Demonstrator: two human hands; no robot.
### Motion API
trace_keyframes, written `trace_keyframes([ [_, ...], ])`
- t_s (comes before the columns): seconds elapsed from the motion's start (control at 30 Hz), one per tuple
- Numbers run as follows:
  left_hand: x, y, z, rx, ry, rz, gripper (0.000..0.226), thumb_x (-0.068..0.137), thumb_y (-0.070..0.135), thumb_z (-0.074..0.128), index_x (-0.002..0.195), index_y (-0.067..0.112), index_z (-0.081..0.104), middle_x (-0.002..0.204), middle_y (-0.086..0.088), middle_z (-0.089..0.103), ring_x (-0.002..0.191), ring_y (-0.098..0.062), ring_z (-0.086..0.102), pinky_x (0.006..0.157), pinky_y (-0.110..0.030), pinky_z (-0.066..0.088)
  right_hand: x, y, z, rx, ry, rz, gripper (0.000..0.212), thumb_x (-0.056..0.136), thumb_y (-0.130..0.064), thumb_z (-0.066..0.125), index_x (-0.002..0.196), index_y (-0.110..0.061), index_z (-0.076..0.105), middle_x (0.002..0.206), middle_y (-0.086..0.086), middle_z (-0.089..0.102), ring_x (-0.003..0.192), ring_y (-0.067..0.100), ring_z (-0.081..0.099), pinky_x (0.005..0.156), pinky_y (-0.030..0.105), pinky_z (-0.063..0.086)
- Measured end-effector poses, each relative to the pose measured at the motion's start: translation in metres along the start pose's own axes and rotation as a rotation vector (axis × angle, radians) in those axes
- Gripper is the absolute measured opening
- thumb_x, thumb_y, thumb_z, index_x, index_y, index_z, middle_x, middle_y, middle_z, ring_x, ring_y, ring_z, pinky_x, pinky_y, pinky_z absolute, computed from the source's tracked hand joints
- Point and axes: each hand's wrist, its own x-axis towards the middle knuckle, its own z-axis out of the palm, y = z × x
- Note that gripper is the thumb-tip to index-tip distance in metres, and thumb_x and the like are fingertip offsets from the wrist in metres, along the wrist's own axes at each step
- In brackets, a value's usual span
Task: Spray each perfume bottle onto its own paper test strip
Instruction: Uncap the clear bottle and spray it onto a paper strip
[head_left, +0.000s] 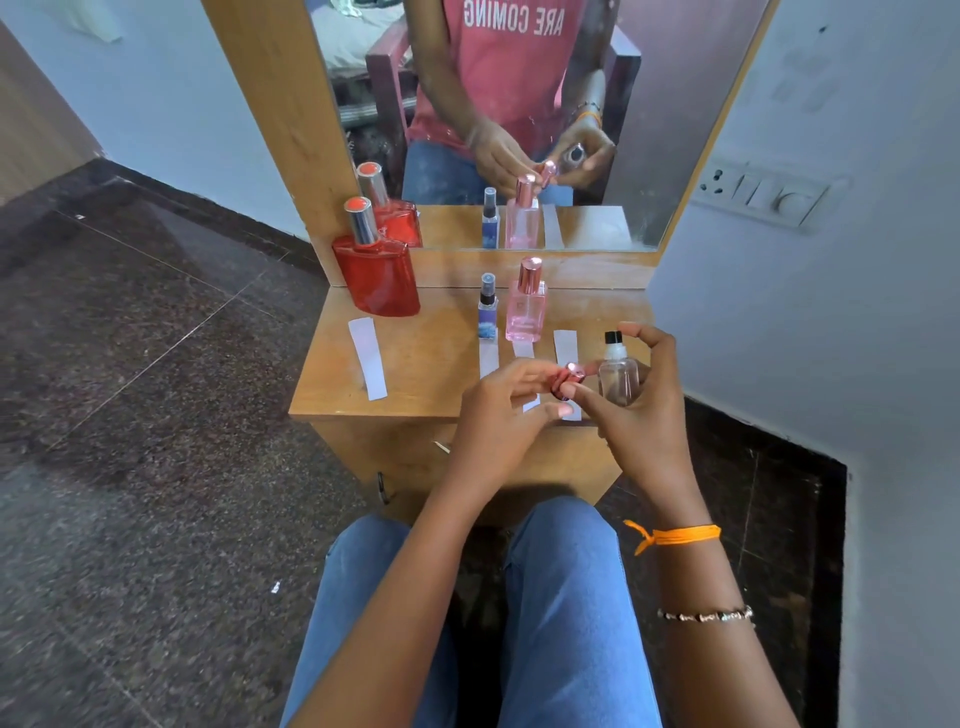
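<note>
Denim-clad knees sit under two forearms reaching to the counter's (415, 364) near edge.

Both wrists bend inward. Her right hand (639, 410) wraps a clear bottle (618, 382), uncapped, its black nozzle up at 12 o'clock, fingers curled around it. Her left hand (498, 415) pinches a small pink cap (566, 376) just at 9 o'clock of that bottle. Paper strips (368, 358) lie flat on the counter; red bottle (376, 270), small blue bottle (488, 306) and pink bottle (525, 304) stand toward 12 o'clock by the mirror (519, 104).
</note>
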Motion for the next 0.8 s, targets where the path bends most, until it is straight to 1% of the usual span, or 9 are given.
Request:
trace_keyframes([
  [0.07,-0.003,0.0,-0.003,-0.035,0.015,0.001,0.029,0.073,0.008,0.076,0.097,0.02,0.066,0.097,0.007,0.071,0.092,-0.001,0.065,0.083,-0.016,0.051,-0.004,-0.003,0.001,0.034,-0.036,-0.001,0.064,0.072,-0.012,0.081,0.118,-0.03,0.04,0.087,-0.004,0.069,0.062,0.0,0.059,0.055,0.014,0.046],
  [0.13,-0.006,0.001,-0.006,-0.032,0.027,0.021,0.027,0.073,0.008,0.075,0.092,0.023,0.064,0.092,0.008,0.071,0.089,-0.002,0.066,0.082,-0.018,0.052,-0.006,-0.006,0.002,0.057,-0.066,0.008,0.064,0.072,-0.011,0.08,0.12,-0.027,0.041,0.088,-0.001,0.069,0.061,0.0,0.058,0.054,0.014,0.045],
  [0.33,-0.013,0.011,-0.017,-0.149,0.068,-0.017,0.028,0.082,0.014,0.068,0.104,0.032,0.063,0.098,0.007,0.07,0.093,-0.001,0.063,0.076,-0.013,0.048,-0.015,-0.013,0.006,0.119,-0.063,0.019,0.057,0.077,-0.022,0.077,0.12,-0.028,0.04,0.089,0.003,0.065,0.059,0.003,0.056,0.046,0.018,0.046],
  [0.4,-0.013,0.017,-0.022,-0.265,0.099,-0.063,0.028,0.086,0.015,0.063,0.106,0.035,0.063,0.1,0.005,0.07,0.095,-0.005,0.065,0.079,-0.018,0.049,-0.019,-0.013,0.01,0.099,-0.079,-0.009,0.056,0.078,-0.022,0.076,0.118,-0.027,0.037,0.095,0.0,0.06,0.067,0.007,0.057,0.055,0.022,0.048],
  [0.47,-0.012,0.024,-0.028,-0.372,0.134,-0.091,0.027,0.085,0.012,0.063,0.101,0.034,0.063,0.1,0.002,0.07,0.098,-0.012,0.066,0.089,-0.031,0.051,-0.024,-0.013,0.018,0.051,-0.116,-0.053,0.055,0.078,-0.015,0.075,0.112,-0.021,0.032,0.102,0.0,0.049,0.085,0.019,0.058,0.071,0.036,0.052],
  [0.53,-0.011,0.03,-0.033,-0.419,0.156,-0.099,0.023,0.085,0.013,0.065,0.099,0.03,0.061,0.104,0.001,0.069,0.102,-0.013,0.065,0.092,-0.038,0.051,-0.031,-0.015,0.027,0.031,-0.158,-0.099,0.049,0.08,-0.007,0.07,0.105,-0.019,0.029,0.102,-0.001,0.04,0.09,0.028,0.055,0.08,0.051,0.05],
  [0.57,-0.011,0.032,-0.035,-0.423,0.154,-0.094,0.022,0.085,0.014,0.065,0.1,0.029,0.06,0.106,0.0,0.068,0.103,-0.013,0.064,0.089,-0.036,0.053,-0.034,-0.016,0.031,0.033,-0.171,-0.114,0.047,0.08,-0.005,0.069,0.101,-0.021,0.029,0.1,-0.002,0.038,0.087,0.032,0.055,0.078,0.053,0.05],
  [0.67,-0.014,0.034,-0.038,-0.377,0.115,-0.071,0.021,0.084,0.013,0.065,0.098,0.028,0.061,0.1,-0.001,0.07,0.097,-0.012,0.067,0.063,-0.021,0.055,-0.037,-0.019,0.038,0.045,-0.173,-0.139,0.051,0.081,-0.005,0.069,0.094,-0.03,0.027,0.099,-0.001,0.036,0.081,0.037,0.055,0.071,0.053,0.05],
  [0.8,-0.019,0.035,-0.04,-0.321,0.088,-0.082,0.02,0.084,0.01,0.065,0.1,0.022,0.062,0.084,0.005,0.071,0.074,-0.005,0.066,0.053,-0.02,0.051,-0.036,-0.023,0.041,0.119,-0.135,-0.13,0.054,0.079,-0.007,0.073,0.092,-0.031,0.027,0.104,0.02,0.04,0.069,0.03,0.054,0.058,0.037,0.047],
])
